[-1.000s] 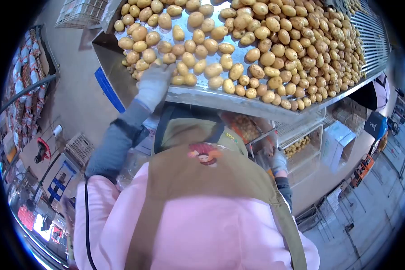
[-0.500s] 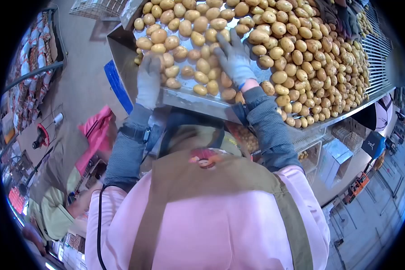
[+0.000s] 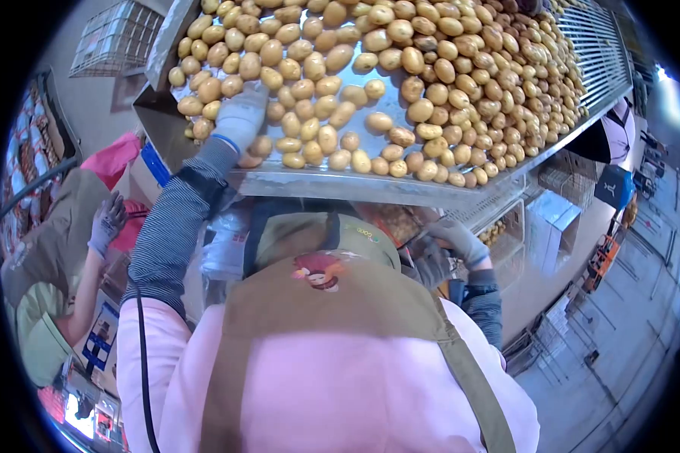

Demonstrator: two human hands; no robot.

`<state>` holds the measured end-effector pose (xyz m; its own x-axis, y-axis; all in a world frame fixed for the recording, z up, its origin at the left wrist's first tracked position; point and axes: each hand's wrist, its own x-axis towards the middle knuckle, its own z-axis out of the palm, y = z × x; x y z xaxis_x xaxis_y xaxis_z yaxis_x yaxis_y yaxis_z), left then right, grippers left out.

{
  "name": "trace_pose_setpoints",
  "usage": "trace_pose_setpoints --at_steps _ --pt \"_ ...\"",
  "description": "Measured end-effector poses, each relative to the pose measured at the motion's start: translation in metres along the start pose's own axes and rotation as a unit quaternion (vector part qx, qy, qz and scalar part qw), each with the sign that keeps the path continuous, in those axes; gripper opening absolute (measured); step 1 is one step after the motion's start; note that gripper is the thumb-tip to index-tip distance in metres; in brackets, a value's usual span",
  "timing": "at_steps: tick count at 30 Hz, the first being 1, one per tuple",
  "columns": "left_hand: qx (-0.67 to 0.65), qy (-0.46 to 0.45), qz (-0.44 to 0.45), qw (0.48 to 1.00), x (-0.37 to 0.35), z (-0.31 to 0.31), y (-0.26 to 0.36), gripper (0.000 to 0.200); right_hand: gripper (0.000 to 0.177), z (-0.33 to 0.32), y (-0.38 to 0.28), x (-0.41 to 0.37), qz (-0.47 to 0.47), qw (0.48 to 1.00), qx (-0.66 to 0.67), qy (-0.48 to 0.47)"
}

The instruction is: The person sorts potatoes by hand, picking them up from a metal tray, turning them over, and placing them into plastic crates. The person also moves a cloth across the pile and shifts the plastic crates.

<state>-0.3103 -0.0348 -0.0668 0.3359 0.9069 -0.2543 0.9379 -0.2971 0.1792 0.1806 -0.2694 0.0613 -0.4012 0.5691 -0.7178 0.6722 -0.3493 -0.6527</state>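
My left hand (image 3: 242, 119), in a pale glove, is down among the potatoes (image 3: 310, 130) at the left of the metal sorting table (image 3: 340, 183). Its fingers point away from me and are mostly hidden behind the back of the hand. Below the table's front edge, at my right side, is my gloved right hand (image 3: 459, 240). Its fingers are bent together over something dark grey (image 3: 429, 264) that I cannot make out. Loose potatoes lie on the bare metal between the left side and the dense heap (image 3: 499, 83) on the right.
Slatted metal bars (image 3: 593, 38) continue the table at the far right. Crates (image 3: 512, 230) and a white box (image 3: 551, 226) stand beneath it. To the left, a co-worker's gloved hand (image 3: 107, 223) is raised. A wire crate (image 3: 119, 38) stands beyond the table's left end.
My right hand has left the potatoes and dropped below the table's front edge. My left hand stays at the left side among the potatoes. The view has shifted, and a co-worker's hand now shows.
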Motion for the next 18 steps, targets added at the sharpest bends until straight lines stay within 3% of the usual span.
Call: trace_pose_setpoints --at_steps 1,2,3,4,5,6,7,8,9,10,11,13,15,16,18 --pt "-0.030 0.032 0.014 0.999 0.000 0.007 -0.005 0.029 0.036 0.000 0.025 -0.021 0.187 0.974 -0.017 0.129" --pt "-0.080 0.013 -0.031 0.996 -0.002 -0.003 0.000 0.029 0.038 0.000 0.046 -0.036 0.363 0.897 -0.033 0.251" --pt "-0.129 -0.005 -0.080 0.988 -0.006 -0.021 0.005 0.030 0.036 -0.003 0.066 -0.055 0.343 0.844 -0.270 0.313" --pt "-0.175 -0.024 -0.129 0.976 -0.008 -0.032 0.007 0.030 0.035 -0.004 0.061 -0.060 0.302 0.738 -0.488 0.355" --pt "-0.304 0.046 -0.135 0.942 -0.005 -0.003 -0.014 0.034 0.034 -0.013 0.059 -0.053 0.282 0.805 -0.256 0.455" --pt "-0.483 0.037 -0.205 0.850 -0.011 -0.019 -0.005 0.033 0.034 -0.028 0.019 -0.029 0.246 0.818 -0.006 0.520" --pt "-0.640 0.026 -0.268 0.720 -0.022 -0.051 0.015 0.033 0.032 -0.026 -0.010 0.000 0.171 0.830 0.060 0.527" --pt "-0.769 0.015 -0.316 0.555 -0.030 -0.068 0.028 0.034 0.030 -0.020 -0.041 0.031 0.096 0.832 0.123 0.532" --pt "-0.786 -0.005 -0.275 0.553 -0.035 -0.064 0.026 0.034 0.026 -0.016 -0.075 0.069 0.091 0.835 -0.023 0.542" --pt "-0.802 -0.026 -0.234 0.550 -0.039 -0.060 0.025 0.035 0.024 -0.015 -0.082 0.101 -0.033 0.824 -0.094 0.557" --pt "-0.789 -0.018 -0.234 0.568 -0.046 -0.060 0.029 0.036 0.024 -0.017 -0.081 0.126 -0.089 0.798 -0.175 0.569" --pt "-0.758 0.042 -0.287 0.585 -0.060 -0.093 0.058 0.040 0.026 -0.034 -0.108 0.171 -0.173 0.750 -0.207 0.604" --pt "-0.734 0.066 -0.246 0.630 -0.080 -0.067 0.050 0.042 0.045 -0.055 -0.121 0.207 -0.071 0.757 -0.372 0.532" --pt "-0.765 0.055 -0.249 0.592 -0.084 -0.054 0.045 0.043 0.047 -0.060 -0.135 0.221 0.022 0.787 -0.366 0.496" --pt "-0.819 0.034 -0.259 0.511 -0.093 -0.029 0.037 0.046 0.048 -0.073 -0.124 0.260 0.049 0.805 -0.363 0.467"
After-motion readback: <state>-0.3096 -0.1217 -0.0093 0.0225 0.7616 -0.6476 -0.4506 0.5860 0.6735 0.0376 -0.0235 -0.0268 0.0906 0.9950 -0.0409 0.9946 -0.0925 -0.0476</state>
